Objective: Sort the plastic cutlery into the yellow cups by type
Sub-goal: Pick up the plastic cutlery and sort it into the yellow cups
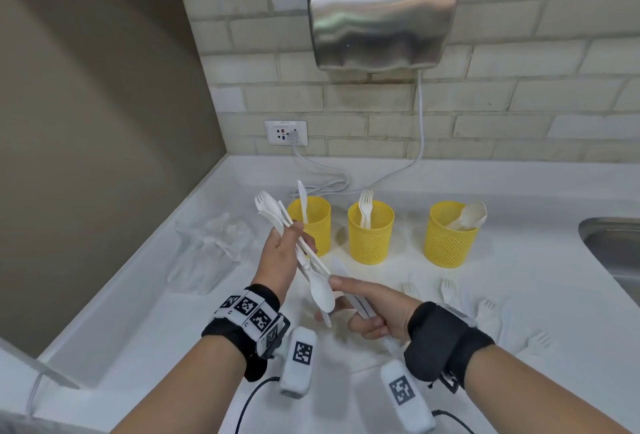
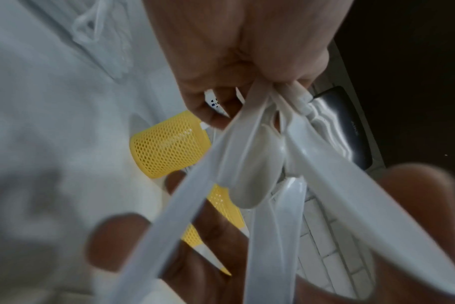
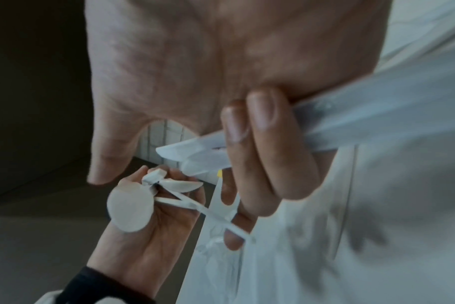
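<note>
- Mixed white plastic cutlery (image 1: 304, 257) fans out as a bundle above the counter, a spoon bowl lowest.
- Three yellow mesh cups stand in a row: left cup (image 1: 313, 226) holds a knife, middle cup (image 1: 370, 233) forks, right cup (image 1: 450, 236) spoons.
- Loose forks (image 1: 485, 312) lie flat before the cups.

We stand in what looks like a washroom corner or a shared pantry of a public building. A stainless steel hand dryer (image 1: 384, 14) hangs on a wall of pale brick-shaped tiles (image 1: 554, 63), its white cable (image 1: 420, 122) running down to a wall socket (image 1: 286, 133). Below it a white desk (image 1: 138, 312) meets a plain beige side wall (image 1: 86, 122), and the rim of a steel sink (image 1: 609, 243) shows at the right edge.
</note>
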Available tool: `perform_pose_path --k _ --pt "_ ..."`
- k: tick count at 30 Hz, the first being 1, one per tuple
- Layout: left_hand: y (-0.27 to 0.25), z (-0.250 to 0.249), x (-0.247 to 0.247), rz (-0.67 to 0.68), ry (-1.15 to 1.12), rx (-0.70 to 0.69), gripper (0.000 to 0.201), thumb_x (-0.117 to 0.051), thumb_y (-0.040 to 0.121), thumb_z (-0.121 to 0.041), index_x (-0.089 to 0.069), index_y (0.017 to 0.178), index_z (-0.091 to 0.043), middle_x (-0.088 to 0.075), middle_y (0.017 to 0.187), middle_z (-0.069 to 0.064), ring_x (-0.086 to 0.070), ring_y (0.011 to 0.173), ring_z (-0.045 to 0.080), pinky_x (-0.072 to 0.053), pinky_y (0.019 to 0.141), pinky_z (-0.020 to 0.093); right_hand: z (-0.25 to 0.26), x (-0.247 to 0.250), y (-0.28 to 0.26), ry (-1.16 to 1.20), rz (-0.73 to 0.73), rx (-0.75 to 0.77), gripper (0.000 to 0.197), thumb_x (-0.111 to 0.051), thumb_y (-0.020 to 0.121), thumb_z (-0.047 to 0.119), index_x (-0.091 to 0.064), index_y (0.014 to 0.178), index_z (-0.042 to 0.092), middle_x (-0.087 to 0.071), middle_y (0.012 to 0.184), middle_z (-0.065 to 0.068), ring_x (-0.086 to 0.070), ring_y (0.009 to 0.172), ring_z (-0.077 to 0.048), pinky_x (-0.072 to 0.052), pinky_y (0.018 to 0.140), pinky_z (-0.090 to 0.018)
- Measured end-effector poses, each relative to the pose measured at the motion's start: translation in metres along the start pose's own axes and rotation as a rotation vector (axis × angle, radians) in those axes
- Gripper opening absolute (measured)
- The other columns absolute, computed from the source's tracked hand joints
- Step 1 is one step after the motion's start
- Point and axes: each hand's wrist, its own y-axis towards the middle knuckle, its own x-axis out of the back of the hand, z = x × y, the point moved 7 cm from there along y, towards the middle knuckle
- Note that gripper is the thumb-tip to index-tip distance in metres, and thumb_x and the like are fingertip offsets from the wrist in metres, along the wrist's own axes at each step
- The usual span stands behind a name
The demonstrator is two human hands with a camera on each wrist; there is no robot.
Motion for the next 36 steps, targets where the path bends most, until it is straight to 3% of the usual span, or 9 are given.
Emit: perform_pose_path --k 4,7,10,12,17,21,24,29,36 --pt "-0.007 -0.002 -0.006 0.047 -0.205 0.062 0.025 -0.045 0.100 -0.026 -0.049 0.083 -0.009 -0.056 0.059 0.004 -0.067 0.065 0.027 -0.053 0.064 0.038 0.006 0.005 0.003 -0.207 -0.191 0.047 0.028 -0.066 0.084 0.040 -0.055 0.077 0.015 -0.050 0.055 0.003 -0.021 0.040 -0.010 -0.015 0.040 -0.020" --pt "-0.009 0.001 -0.011 0.036 -0.211 0.075 0.007 -0.050 0.097 -0.019 -0.048 0.100 -0.013 -0.057 0.065 0.002 -0.068 0.061 0.021 -0.054 0.057 0.033 0.010 0.011 0.007 -0.201 -0.312 0.077 0.027 -0.062 0.087 0.039 -0.055 0.080 0.013 -0.041 0.059 -0.008 -0.022 0.040 -0.012 -0.017 0.040 -0.020" --pt "-0.009 0.008 -0.018 0.027 -0.162 0.096 0.018 -0.053 0.094 -0.011 -0.050 0.111 -0.017 -0.063 0.073 0.003 -0.067 0.071 0.023 -0.056 0.074 0.041 0.017 0.008 0.010 -0.195 -0.325 0.105 0.014 -0.055 0.095 0.025 -0.050 0.084 0.017 -0.037 0.045 0.007 -0.022 0.036 -0.008 -0.017 0.038 -0.019" --pt "-0.013 0.008 -0.025 0.048 -0.151 0.097 0.017 -0.050 0.095 -0.010 -0.052 0.110 -0.018 -0.063 0.078 0.004 -0.067 0.073 0.025 -0.055 0.076 0.041 0.021 0.007 0.011 -0.203 -0.319 0.127 0.011 -0.058 0.091 0.021 -0.049 0.086 0.018 -0.032 0.050 0.005 -0.023 0.039 -0.008 -0.016 0.040 -0.021" --pt "-0.011 0.004 -0.026 0.047 -0.183 0.100 0.020 -0.045 0.098 -0.011 -0.045 0.118 -0.009 -0.051 0.070 0.006 -0.064 0.053 0.012 -0.051 0.047 0.023 0.022 0.013 0.001 -0.181 -0.268 0.143 0.019 -0.066 0.084 0.013 -0.060 0.101 0.018 -0.030 0.053 0.004 -0.023 0.043 -0.011 -0.017 0.040 -0.021" --pt "-0.004 0.006 -0.012 0.012 -0.219 0.092 0.024 -0.050 0.099 -0.014 -0.043 0.121 -0.007 -0.052 0.070 0.008 -0.070 0.065 0.027 -0.060 0.059 0.046 0.029 0.048 -0.004 -0.137 -0.508 0.106 0.021 -0.056 0.091 0.015 -0.060 0.110 0.010 -0.032 0.062 0.001 -0.026 0.046 -0.012 -0.019 0.043 -0.023" --pt "-0.003 0.008 -0.006 0.052 -0.202 0.112 0.022 -0.051 0.099 -0.018 -0.044 0.118 -0.009 -0.058 0.077 0.010 -0.070 0.072 0.032 -0.059 0.066 0.054 0.052 0.071 -0.013 -0.168 -0.623 0.205 0.019 -0.044 0.097 0.017 -0.059 0.091 0.007 -0.041 0.076 -0.002 -0.036 0.048 -0.013 -0.032 0.044 -0.022" --pt "-0.003 0.013 -0.005 0.123 -0.147 0.131 0.012 -0.052 0.099 -0.019 -0.046 0.107 -0.012 -0.064 0.086 0.011 -0.071 0.074 0.030 -0.056 0.071 0.056 0.113 0.086 -0.024 -0.657 -0.806 0.446 0.043 -0.031 0.104 0.035 -0.058 0.072 0.023 -0.047 0.088 -0.006 -0.050 0.079 -0.015 -0.037 0.077 -0.023" --pt "0.012 0.022 0.003 0.115 -0.098 0.123 0.018 -0.053 0.097 -0.018 -0.043 0.111 -0.011 -0.060 0.085 0.010 -0.070 0.069 0.027 -0.054 0.074 0.059 0.158 0.082 0.017 -0.532 -0.803 0.619 0.022 -0.037 0.103 0.025 -0.053 0.094 0.012 -0.051 0.078 -0.002 -0.052 0.067 -0.017 -0.048 0.067 -0.031"
